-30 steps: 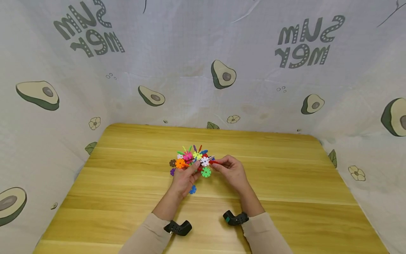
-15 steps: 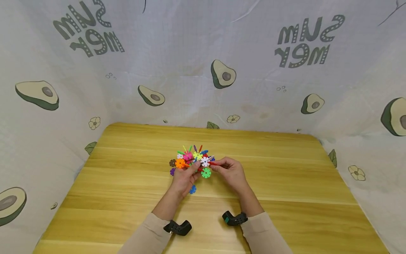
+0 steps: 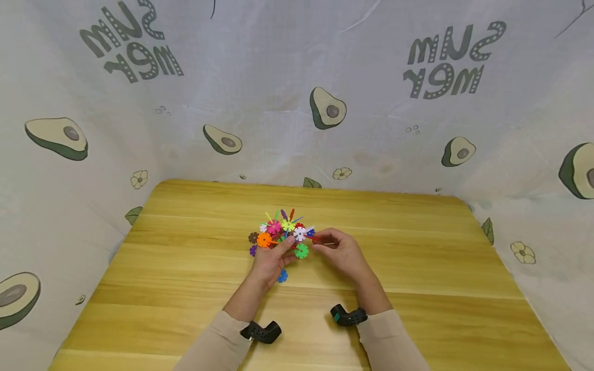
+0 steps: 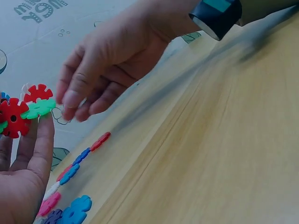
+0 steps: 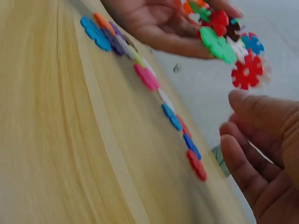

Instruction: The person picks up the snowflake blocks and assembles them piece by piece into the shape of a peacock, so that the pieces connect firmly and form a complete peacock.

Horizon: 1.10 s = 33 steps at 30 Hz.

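Cluster of joined plastic discs (image 5: 217,45): in my left hand (image 3: 269,264), pinched between thumb and fingers. Relation that matters, I judge: its outermost red disc (image 5: 247,71) faces my right hand (image 3: 345,253), the nearer one to that end; the cluster's long axis slants from my left palm toward my right fingertips. Right grip: thumb and fingers loosely bent with a gap between, nothing seen held. Thumb tip just beside the red disc; cannot tell whether they touch. A row of flat discs (image 5: 147,77) lies on the counter (image 3: 417,247) below. Hidden: joints behind my left fingers. From overhead, held discs and row overlap, hard to separate. Left-wrist view cuts off the cluster.
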Available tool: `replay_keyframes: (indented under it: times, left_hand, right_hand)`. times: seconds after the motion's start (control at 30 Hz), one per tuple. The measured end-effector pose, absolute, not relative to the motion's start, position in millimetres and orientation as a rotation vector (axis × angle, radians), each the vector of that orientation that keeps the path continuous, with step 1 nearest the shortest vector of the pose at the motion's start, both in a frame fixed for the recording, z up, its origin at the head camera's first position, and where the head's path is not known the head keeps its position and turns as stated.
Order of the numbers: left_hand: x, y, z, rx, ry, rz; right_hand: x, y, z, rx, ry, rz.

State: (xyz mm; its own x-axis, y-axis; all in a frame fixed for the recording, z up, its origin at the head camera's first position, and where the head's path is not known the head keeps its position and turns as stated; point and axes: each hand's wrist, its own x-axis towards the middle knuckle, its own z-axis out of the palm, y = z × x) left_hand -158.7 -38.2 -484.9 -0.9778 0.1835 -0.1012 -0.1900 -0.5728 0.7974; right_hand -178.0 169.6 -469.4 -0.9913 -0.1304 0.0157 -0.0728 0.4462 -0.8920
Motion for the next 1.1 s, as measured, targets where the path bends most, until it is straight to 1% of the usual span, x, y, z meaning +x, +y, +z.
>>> replay_keyframes:
  times: [0.17, 0.37, 0.5, 0.67, 0.83, 0.97, 1.1]
  left_hand:
    - [-159.0, -38.7, -485.0, -0.044, 1.351, 2.619]
    - [-160.7, -37.8, -486.7, -0.057, 1.407, 2.577]
    - [-163.0, -36.4, -486.6, -0.052, 1.433, 2.570]
    - [-163.6, -36.9, -489.1, -0.089, 1.468, 2.545]
    - [-162.5, -38.0, -491.9, -0.137, 1.517, 2.489]
    - [-161.4, -38.2, -491.6, -0.134, 1.514, 2.484]
    - [-162.1, -37.5, -488.6, -0.129, 1.479, 2.478]
  right_hand:
    - [-181.8, 181.7, -476.4, -0.064, 2.857, -1.291]
    - [-181.5, 176.0, -488.4, -0.113, 3.091, -0.893]
    - [-179.4, 164.3, -492.9, -0.121, 3.161, -0.785]
    - [-177.5, 158.3, -491.2, -0.043, 3.086, -0.917]
    - [-180.4, 164.9, -487.7, 0.041, 2.839, -1.329]
    - [-181.4, 171.8, -483.6, -0.022, 2.593, -1.736]
    - [-180.9, 174.2, -479.8, -0.171, 2.454, -1.914]
